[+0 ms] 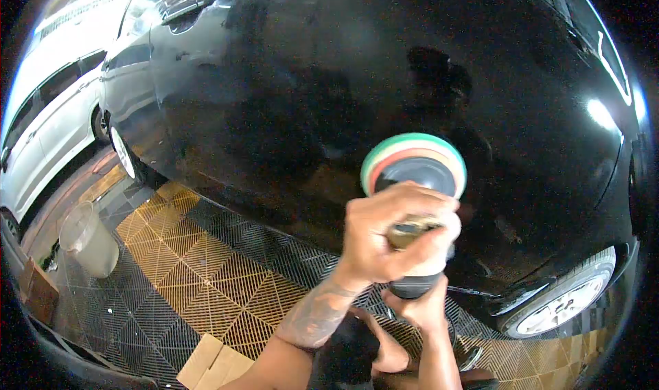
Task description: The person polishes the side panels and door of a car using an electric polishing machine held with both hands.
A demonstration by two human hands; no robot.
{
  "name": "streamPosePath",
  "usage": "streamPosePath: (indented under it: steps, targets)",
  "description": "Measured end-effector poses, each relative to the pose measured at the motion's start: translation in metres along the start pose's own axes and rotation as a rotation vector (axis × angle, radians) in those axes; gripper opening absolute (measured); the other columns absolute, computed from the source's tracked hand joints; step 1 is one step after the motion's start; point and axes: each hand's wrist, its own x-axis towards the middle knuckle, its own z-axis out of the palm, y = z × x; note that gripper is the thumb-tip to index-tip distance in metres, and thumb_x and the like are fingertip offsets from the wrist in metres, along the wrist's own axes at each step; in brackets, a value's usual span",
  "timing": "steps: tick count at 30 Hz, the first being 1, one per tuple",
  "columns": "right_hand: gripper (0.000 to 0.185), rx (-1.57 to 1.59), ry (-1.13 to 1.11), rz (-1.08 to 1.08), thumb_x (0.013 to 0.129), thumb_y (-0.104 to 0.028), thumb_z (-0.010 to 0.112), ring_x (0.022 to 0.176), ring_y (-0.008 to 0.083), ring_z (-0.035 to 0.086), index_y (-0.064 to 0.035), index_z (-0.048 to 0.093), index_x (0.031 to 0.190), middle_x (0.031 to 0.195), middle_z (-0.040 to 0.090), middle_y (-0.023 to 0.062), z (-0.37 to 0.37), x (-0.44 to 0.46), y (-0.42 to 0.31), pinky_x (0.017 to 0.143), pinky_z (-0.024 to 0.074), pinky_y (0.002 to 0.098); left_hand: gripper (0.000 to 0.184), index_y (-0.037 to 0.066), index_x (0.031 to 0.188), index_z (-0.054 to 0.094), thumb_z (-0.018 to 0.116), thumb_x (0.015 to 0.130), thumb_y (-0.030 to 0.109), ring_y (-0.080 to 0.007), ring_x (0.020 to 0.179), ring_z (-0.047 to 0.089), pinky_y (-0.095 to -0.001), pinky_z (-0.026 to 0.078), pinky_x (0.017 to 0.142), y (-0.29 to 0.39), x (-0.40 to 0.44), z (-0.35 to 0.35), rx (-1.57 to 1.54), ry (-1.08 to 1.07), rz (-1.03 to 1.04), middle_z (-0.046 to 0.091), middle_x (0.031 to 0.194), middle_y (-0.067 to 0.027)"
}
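Observation:
A polisher (416,285) with a round foam pad (414,141), ringed in green, white and orange, is held up against the side of a black car (288,95). My left hand (384,228) is closed around the polisher's head, just behind the pad. Lower down, my right hand (423,309) grips the rear part of the tool; most of its fingers are hidden behind the body. The pad's face is turned away from me, toward the dark, glossy panel, so I cannot tell whether it touches.
A silver-white car (65,108) stands at the left. A translucent bucket (90,242) sits on the grey and tan grid floor tiles (206,273), near a brown box (39,290). Flat cardboard (214,364) lies below. The black car's wheel (566,301) is at right.

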Motion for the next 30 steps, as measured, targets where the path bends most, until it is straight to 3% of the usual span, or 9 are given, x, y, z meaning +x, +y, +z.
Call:
streamPosePath:
  steps: [3, 7, 9, 13, 21, 24, 26, 27, 30]
  targets:
    - [0.069, -0.012, 0.022, -0.132, 0.057, -0.015, 0.088, 0.096, 0.0252, 0.070, 0.0031, 0.058, 0.116, 0.104, 0.070, 0.0179, 0.039, 0.016, -0.017, 0.086, 0.0557, 0.0372, 0.023, -0.004, 0.097, 0.073, 0.075, 0.078, 0.010, -0.0276, 0.089, 0.074, -0.0387, 0.058, 0.083, -0.004, -0.010, -0.048, 0.025, 0.096, -0.024, 0.076, 0.094, -0.0194]
    - [0.069, -0.232, -0.055, -0.182, 0.054, -0.023, 0.089, 0.097, 0.0443, 0.065, 0.0038, 0.056, 0.109, 0.101, 0.065, 0.0265, 0.075, 0.036, -0.023, 0.088, 0.0539, 0.0468, 0.026, -0.003, 0.095, 0.067, 0.066, 0.081, 0.019, -0.0306, 0.088, 0.073, -0.0431, 0.057, 0.087, 0.000, -0.028, -0.100, 0.212, 0.314, -0.052, 0.074, 0.093, -0.0227]
    - [0.071, -0.390, -0.074, -0.227, 0.052, -0.021, 0.088, 0.094, 0.0410, 0.067, 0.0046, 0.057, 0.110, 0.098, 0.066, 0.0239, 0.093, 0.042, -0.020, 0.086, 0.0545, 0.0451, 0.030, -0.003, 0.101, 0.063, 0.063, 0.085, 0.023, -0.0325, 0.086, 0.072, -0.0460, 0.056, 0.089, -0.005, -0.046, -0.123, 0.182, 0.427, -0.050, 0.072, 0.095, -0.0249]
    - [0.075, -0.475, -0.155, -0.212, 0.052, -0.024, 0.089, 0.098, 0.0470, 0.063, 0.0024, 0.056, 0.113, 0.102, 0.064, 0.0263, 0.111, 0.042, -0.001, 0.087, 0.0542, 0.0495, 0.036, 0.000, 0.108, 0.058, 0.060, 0.094, 0.034, -0.0309, 0.086, 0.069, -0.0500, 0.049, 0.098, -0.024, -0.102, -0.157, 0.246, 0.532, -0.027, 0.070, 0.093, -0.0214]
    - [0.068, -0.327, -0.082, -0.124, 0.055, -0.026, 0.088, 0.099, 0.0468, 0.063, 0.0002, 0.057, 0.110, 0.103, 0.064, 0.0253, 0.044, 0.000, 0.035, 0.088, 0.0530, 0.0506, 0.042, 0.003, 0.102, 0.062, 0.071, 0.089, 0.042, -0.0290, 0.083, 0.073, -0.0475, 0.050, 0.093, -0.012, -0.104, -0.055, 0.252, 0.329, -0.117, 0.074, 0.087, -0.0171]
    - [0.069, -0.209, -0.022, -0.127, 0.055, -0.030, 0.090, 0.097, 0.0448, 0.064, 0.0002, 0.059, 0.109, 0.101, 0.066, 0.0245, -0.008, -0.015, 0.041, 0.086, 0.0526, 0.0483, 0.040, 0.003, 0.102, 0.063, 0.074, 0.087, 0.039, -0.0298, 0.084, 0.074, -0.0471, 0.052, 0.092, -0.016, -0.097, 0.002, 0.147, 0.263, -0.120, 0.075, 0.088, -0.0169]
    - [0.071, -0.205, 0.028, -0.102, 0.054, -0.030, 0.091, 0.096, 0.0441, 0.065, 0.0004, 0.059, 0.110, 0.101, 0.066, 0.0240, -0.039, -0.027, 0.059, 0.086, 0.0528, 0.0471, 0.034, 0.003, 0.100, 0.065, 0.076, 0.085, 0.032, -0.0311, 0.084, 0.074, -0.0469, 0.053, 0.090, -0.017, -0.091, 0.041, 0.136, 0.131, -0.092, 0.075, 0.088, -0.0175]
    - [0.073, -0.180, 0.038, -0.099, 0.053, -0.030, 0.091, 0.096, 0.0433, 0.065, 0.0005, 0.059, 0.111, 0.101, 0.067, 0.0235, -0.053, -0.035, 0.068, 0.087, 0.0529, 0.0460, 0.037, 0.001, 0.097, 0.065, 0.071, 0.084, 0.036, -0.0313, 0.081, 0.074, -0.0497, 0.053, 0.091, -0.011, -0.085, 0.062, 0.166, 0.042, -0.108, 0.074, 0.086, -0.0177]
    - [0.078, 0.027, 0.130, 0.007, 0.053, -0.027, 0.090, 0.099, 0.0281, 0.068, -0.0001, 0.059, 0.120, 0.106, 0.069, 0.0180, -0.096, -0.059, 0.090, 0.089, 0.0543, 0.0392, 0.028, 0.002, 0.091, 0.071, 0.076, 0.080, 0.028, -0.0300, 0.083, 0.075, -0.0465, 0.055, 0.088, -0.012, -0.077, 0.129, 0.109, -0.115, -0.106, 0.075, 0.087, -0.0163]
